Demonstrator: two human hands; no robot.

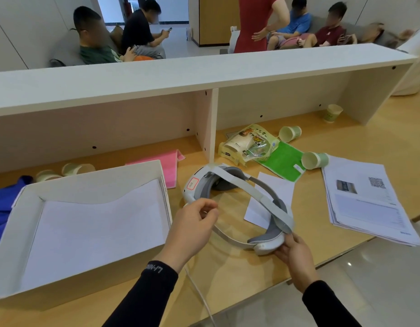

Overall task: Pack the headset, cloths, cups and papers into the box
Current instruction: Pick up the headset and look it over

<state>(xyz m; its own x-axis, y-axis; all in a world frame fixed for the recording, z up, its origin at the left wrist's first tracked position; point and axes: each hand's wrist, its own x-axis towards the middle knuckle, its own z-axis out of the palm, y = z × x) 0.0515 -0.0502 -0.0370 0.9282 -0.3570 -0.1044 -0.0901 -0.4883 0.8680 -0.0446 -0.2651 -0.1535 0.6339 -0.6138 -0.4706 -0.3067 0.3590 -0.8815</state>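
Note:
A white and grey headset [230,182] lies on the wooden desk, right of an open white box [6,234] with white paper on its floor. My left hand [192,227] pinches the headset's near left band. My right hand [296,256] grips its rear pad. A pink cloth [169,164] lies behind the box, a green cloth [283,161] beyond the headset, and a blue cloth [1,201] left of the box. Paper cups lie tipped at back left [76,168], by the green cloth [314,159] and farther back [289,133]; one [333,113] stands upright. A paper stack [367,199] lies right, a single sheet [275,187] under the headset.
A plastic snack bag [246,145] lies behind the headset. A white shelf [180,74] with a divider [210,123] spans the desk's back. A white cable [199,293] trails off the desk's near edge. Several people sit or stand beyond the shelf.

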